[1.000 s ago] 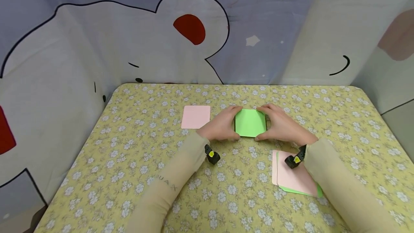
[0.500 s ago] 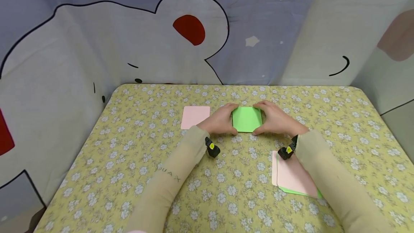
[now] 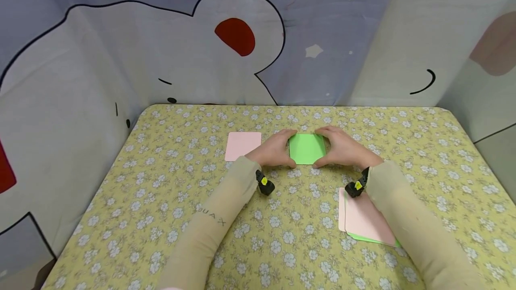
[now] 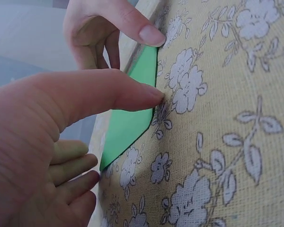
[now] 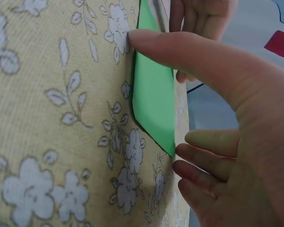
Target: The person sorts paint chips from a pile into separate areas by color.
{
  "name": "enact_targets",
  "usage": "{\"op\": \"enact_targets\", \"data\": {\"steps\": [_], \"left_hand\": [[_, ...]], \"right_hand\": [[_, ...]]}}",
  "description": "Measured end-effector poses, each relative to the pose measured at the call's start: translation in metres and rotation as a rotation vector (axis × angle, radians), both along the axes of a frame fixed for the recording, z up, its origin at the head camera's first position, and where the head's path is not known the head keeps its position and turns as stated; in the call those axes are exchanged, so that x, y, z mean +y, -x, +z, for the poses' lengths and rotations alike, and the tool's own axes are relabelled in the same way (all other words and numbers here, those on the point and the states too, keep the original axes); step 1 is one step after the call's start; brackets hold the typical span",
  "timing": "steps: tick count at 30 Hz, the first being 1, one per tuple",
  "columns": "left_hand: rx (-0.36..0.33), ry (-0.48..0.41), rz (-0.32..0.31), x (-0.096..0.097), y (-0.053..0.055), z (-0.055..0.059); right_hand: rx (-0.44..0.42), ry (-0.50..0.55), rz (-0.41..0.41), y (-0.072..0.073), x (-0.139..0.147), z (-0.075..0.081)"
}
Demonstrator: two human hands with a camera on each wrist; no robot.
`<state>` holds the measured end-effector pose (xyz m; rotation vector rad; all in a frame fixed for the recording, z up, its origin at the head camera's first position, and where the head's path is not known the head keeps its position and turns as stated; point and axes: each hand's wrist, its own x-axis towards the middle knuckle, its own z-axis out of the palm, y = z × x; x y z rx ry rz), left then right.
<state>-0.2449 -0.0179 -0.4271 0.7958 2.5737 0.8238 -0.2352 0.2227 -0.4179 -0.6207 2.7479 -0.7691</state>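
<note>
A square green card [image 3: 307, 149] lies flat on the flowered cloth, between my two hands. My left hand [image 3: 275, 149] holds its left side, thumb by the near edge and fingers curled by the far corner. On the right side my right hand [image 3: 342, 147] mirrors this grip. In the left wrist view, the left thumb [image 4: 128, 92] crosses the card's near edge, and the right thumb shows beyond it. The right wrist view has the right thumb [image 5: 180, 49] over the same edge, with the other fingers near the far corner. Exact fingertip contact is partly hidden.
A pink square card [image 3: 242, 145] lies just left of my left hand. Near my right forearm is a loose stack of pink and green cards [image 3: 367, 219], partly covered by the sleeve and wrist camera. A printed curtain [image 3: 322, 75] hangs behind the table.
Both hands and the green card have shifted slightly left and away from me, mostly in the first half second. Since then they have stayed almost still. The pink cards have not moved.
</note>
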Motion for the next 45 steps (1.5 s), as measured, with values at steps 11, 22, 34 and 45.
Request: {"op": "enact_targets", "data": {"steps": [11,22,34,45], "left_hand": [[0.021,-0.004,0.004,-0.001,-0.007,0.003],[0.045,-0.024,-0.019,0.002,-0.022,0.004],[0.037,-0.046,-0.021,0.004,-0.036,0.005],[0.055,-0.04,-0.036,0.005,-0.042,0.005]], "right_hand": [[0.03,0.016,-0.028,-0.006,0.008,0.008],[0.023,0.018,-0.056,-0.023,0.023,0.012],[0.018,0.019,-0.062,-0.042,0.038,0.016],[0.043,0.018,-0.059,-0.059,0.047,0.023]]}}
